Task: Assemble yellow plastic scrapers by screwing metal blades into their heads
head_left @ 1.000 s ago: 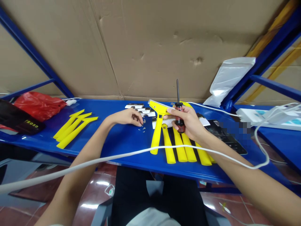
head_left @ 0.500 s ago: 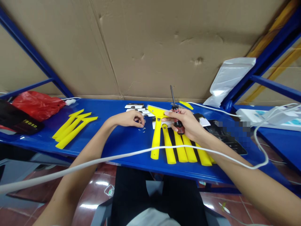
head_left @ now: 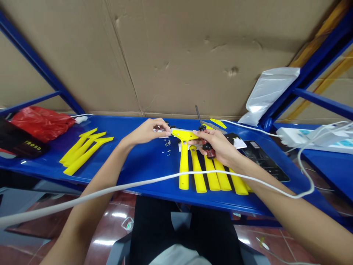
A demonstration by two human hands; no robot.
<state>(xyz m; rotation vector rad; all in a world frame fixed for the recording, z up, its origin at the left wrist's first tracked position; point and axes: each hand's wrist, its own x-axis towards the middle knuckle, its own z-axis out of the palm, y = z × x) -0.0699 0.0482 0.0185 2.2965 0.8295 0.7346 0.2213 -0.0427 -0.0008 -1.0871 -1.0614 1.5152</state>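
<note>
My right hand (head_left: 220, 145) is closed around a dark red and black screwdriver (head_left: 209, 149), its shaft pointing up and away. Its thumb and fingers also grip the head of a yellow T-shaped scraper (head_left: 184, 158), whose handle hangs toward me. At the left end of the scraper head, my left hand (head_left: 150, 130) pinches its fingertips together; whatever they hold is too small to make out. Several tiny screws (head_left: 167, 144) lie on the table below it. More yellow scraper handles (head_left: 199, 171) lie side by side under and beside my right hand.
Several yellow handles (head_left: 86, 151) lie at the left of the blue table (head_left: 138, 165), near a red plastic bag (head_left: 44, 123) and a black bag. A white cable (head_left: 116, 186) crosses the view in front. A dark phone-like slab (head_left: 264, 162) and a power strip (head_left: 328, 140) are at right.
My left hand has lifted from beside the screws up to the scraper head's left end. Its fingertips now meet there. The scraper and screwdriver have shifted slightly in my right hand.
</note>
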